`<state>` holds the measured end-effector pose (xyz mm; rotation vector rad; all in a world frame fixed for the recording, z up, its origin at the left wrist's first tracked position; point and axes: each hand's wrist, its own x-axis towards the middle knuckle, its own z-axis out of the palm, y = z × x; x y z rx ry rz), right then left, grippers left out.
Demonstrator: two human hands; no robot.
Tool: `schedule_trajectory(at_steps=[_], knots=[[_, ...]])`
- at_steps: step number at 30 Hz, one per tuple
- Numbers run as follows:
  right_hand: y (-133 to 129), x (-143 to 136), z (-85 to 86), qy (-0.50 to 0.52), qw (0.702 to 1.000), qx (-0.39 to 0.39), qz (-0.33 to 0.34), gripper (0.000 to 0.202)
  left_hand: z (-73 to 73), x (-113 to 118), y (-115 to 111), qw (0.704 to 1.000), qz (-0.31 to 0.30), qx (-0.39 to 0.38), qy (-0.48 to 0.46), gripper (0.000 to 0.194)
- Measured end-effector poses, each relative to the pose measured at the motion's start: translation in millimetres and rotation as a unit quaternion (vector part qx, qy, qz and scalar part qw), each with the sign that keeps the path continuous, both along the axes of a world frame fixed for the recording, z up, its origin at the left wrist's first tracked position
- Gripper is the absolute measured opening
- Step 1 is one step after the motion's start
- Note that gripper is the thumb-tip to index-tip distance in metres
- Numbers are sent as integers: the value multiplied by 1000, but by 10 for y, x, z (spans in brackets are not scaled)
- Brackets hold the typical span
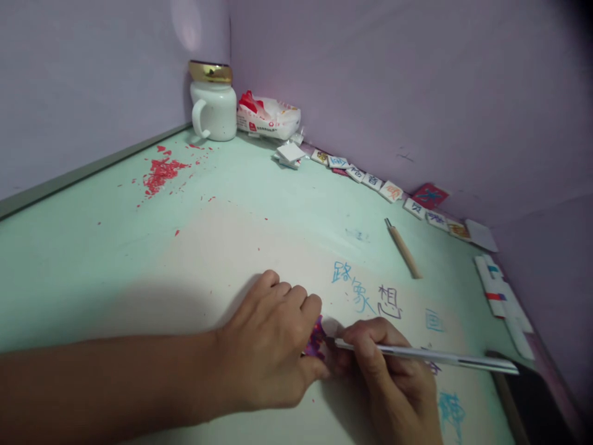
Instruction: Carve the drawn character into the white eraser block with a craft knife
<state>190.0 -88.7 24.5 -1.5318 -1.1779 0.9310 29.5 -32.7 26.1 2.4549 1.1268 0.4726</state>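
My left hand is closed on a small block with a red and purple face, pressing it to the table. Most of the block is hidden under the fingers. In my right hand is a slim silver carving knife, gripped like a pen near its front end. Its tip meets or nearly meets the right edge of the block; exact contact is hard to see. Beyond the hands lies a second carving tool with a wooden handle.
Red shavings lie scattered at left. A white mug with a gold lid and a tissue pack stand in the back corner. Small character tiles line the wall. White markers and a dark flat object lie right.
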Motion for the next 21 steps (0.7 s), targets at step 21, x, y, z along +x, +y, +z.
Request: schedule_trajectory(at_steps=[21], knots=[[73, 231, -103, -45, 998, 44, 10, 35, 28, -62, 27, 996, -62, -16, -56, 42]])
